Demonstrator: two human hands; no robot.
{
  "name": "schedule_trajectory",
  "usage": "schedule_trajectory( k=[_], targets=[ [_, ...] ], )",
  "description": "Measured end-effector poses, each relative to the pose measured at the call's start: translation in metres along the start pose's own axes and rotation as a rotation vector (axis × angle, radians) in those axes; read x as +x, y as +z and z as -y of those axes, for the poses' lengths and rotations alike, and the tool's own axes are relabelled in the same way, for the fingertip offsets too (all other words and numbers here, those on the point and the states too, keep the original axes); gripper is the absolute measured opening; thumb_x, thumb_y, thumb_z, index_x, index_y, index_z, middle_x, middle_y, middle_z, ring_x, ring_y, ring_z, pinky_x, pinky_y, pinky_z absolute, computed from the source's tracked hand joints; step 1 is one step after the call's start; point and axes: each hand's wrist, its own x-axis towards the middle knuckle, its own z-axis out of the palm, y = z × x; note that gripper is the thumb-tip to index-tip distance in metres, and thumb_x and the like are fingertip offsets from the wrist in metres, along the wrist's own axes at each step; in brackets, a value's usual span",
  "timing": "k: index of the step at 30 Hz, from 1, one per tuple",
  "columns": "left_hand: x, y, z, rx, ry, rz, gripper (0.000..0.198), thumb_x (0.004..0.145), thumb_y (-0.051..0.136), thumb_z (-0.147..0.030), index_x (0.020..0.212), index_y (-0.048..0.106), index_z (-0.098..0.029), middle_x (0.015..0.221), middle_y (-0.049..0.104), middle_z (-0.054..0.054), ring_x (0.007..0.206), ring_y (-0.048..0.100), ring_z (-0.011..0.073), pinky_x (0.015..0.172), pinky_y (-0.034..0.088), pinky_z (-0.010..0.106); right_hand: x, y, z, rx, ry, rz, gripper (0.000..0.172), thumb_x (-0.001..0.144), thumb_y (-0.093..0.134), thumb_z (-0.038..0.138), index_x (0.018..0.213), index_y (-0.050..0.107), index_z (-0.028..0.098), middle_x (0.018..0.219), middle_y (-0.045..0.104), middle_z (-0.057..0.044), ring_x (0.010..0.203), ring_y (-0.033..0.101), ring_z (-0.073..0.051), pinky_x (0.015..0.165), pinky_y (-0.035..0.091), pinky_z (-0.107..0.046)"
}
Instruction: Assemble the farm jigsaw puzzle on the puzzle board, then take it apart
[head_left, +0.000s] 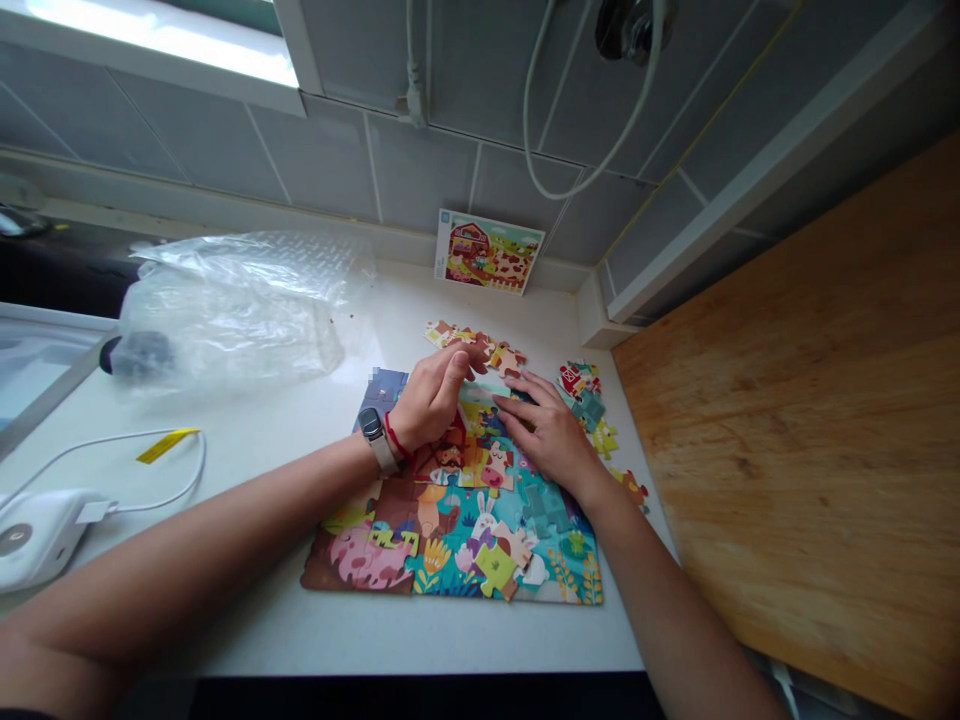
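A colourful animal jigsaw puzzle (457,540) lies partly assembled on the white countertop (300,620). My left hand (431,400), with a watch and red band at the wrist, curls over the puzzle's upper part and pinches a pale puzzle piece (491,388). My right hand (547,430) lies flat on the puzzle beside it, fingers stretched out and touching the same piece. Loose pieces (472,345) lie just beyond the hands, and more loose pieces (589,400) sit to the right.
A reference picture card (487,252) leans on the tiled wall. A crumpled clear plastic bag (240,305) lies at the left. A white device (37,535) with a cable sits at the near left. A wooden board (810,420) borders the right side.
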Motion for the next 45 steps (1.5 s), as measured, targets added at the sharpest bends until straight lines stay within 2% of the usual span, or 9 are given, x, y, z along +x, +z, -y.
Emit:
schedule_trajectory(
  k=[5,11,17,22,27,30,35,39,45],
  targets=[
    [-0.002,0.0,-0.002,0.024,-0.002,0.05,0.055,0.115,0.024,-0.05,0.101,0.068,-0.019,0.096,0.074,0.007,0.072,0.069,0.0156,0.077,0.054,0.034,0.001,-0.001,0.004,-0.02,0.002,-0.003,0.025,0.1,0.067,0.025,0.12,0.082,0.029,0.136,0.072,-0.01,0.139,0.058,-0.032,0.117,0.051,-0.057],
    [-0.002,0.0,-0.002,0.142,0.034,0.096,0.059,0.115,0.023,-0.05,0.098,0.07,-0.019,0.089,0.076,0.007,0.077,0.072,0.0189,0.081,0.054,0.035,0.0,-0.002,0.005,-0.022,0.007,-0.012,0.027,0.1,0.065,0.023,0.121,0.081,0.03,0.136,0.071,-0.01,0.136,0.059,-0.03,0.116,0.051,-0.056],
    [-0.001,-0.001,-0.002,0.117,0.037,0.091,0.061,0.115,0.021,-0.051,0.097,0.07,-0.019,0.088,0.076,0.008,0.079,0.07,0.0197,0.082,0.054,0.037,0.0,-0.003,0.007,0.026,-0.001,-0.041,0.025,0.102,0.064,0.026,0.12,0.08,0.029,0.137,0.071,-0.01,0.136,0.059,-0.03,0.116,0.051,-0.057],
    [-0.001,-0.002,-0.003,0.084,0.074,0.065,0.058,0.115,0.021,-0.049,0.099,0.069,-0.02,0.094,0.074,0.008,0.085,0.069,0.0201,0.081,0.053,0.036,0.004,-0.033,-0.001,-0.01,0.066,-0.275,0.025,0.103,0.061,0.029,0.119,0.08,0.026,0.122,0.076,-0.011,0.12,0.067,-0.029,0.109,0.054,-0.053],
    [0.0,-0.002,-0.003,0.085,0.071,0.087,0.055,0.115,0.022,-0.049,0.103,0.067,-0.019,0.094,0.075,0.008,0.085,0.069,0.0207,0.08,0.053,0.036,-0.003,-0.076,-0.031,-0.088,0.28,-0.513,0.03,0.1,0.059,0.035,0.114,0.08,0.019,0.114,0.078,-0.015,0.108,0.073,-0.031,0.1,0.058,-0.052],
    [0.001,-0.002,-0.002,0.099,0.074,0.112,0.058,0.114,0.021,-0.05,0.1,0.068,-0.02,0.094,0.075,0.008,0.084,0.069,0.0204,0.08,0.054,0.035,-0.014,-0.076,-0.05,-0.129,0.401,-0.449,0.038,0.096,0.062,0.042,0.118,0.079,0.016,0.116,0.077,-0.018,0.107,0.074,-0.034,0.098,0.058,-0.055],
    [0.002,-0.002,-0.002,0.11,0.106,0.149,0.06,0.115,0.02,-0.051,0.095,0.068,-0.02,0.092,0.075,0.008,0.084,0.069,0.0197,0.08,0.053,0.034,-0.023,-0.045,-0.066,-0.159,0.45,-0.228,0.055,0.084,0.074,0.051,0.127,0.075,0.016,0.128,0.075,-0.021,0.117,0.07,-0.038,0.105,0.055,-0.058],
    [0.002,-0.002,-0.001,0.106,0.118,0.154,0.061,0.115,0.02,-0.05,0.094,0.068,-0.019,0.091,0.074,0.007,0.084,0.068,0.0189,0.08,0.052,0.033,-0.019,-0.035,-0.064,-0.164,0.477,-0.251,0.05,0.085,0.072,0.045,0.125,0.076,0.016,0.125,0.075,-0.019,0.116,0.071,-0.036,0.106,0.055,-0.054],
    [0.0,-0.001,0.001,0.093,0.107,0.15,0.061,0.115,0.021,-0.05,0.095,0.069,-0.018,0.092,0.074,0.007,0.084,0.067,0.0182,0.081,0.051,0.033,-0.016,-0.042,-0.059,-0.116,0.529,-0.309,0.045,0.081,0.073,0.036,0.121,0.079,0.017,0.116,0.075,-0.016,0.103,0.072,-0.033,0.099,0.058,-0.048]
  ],
)
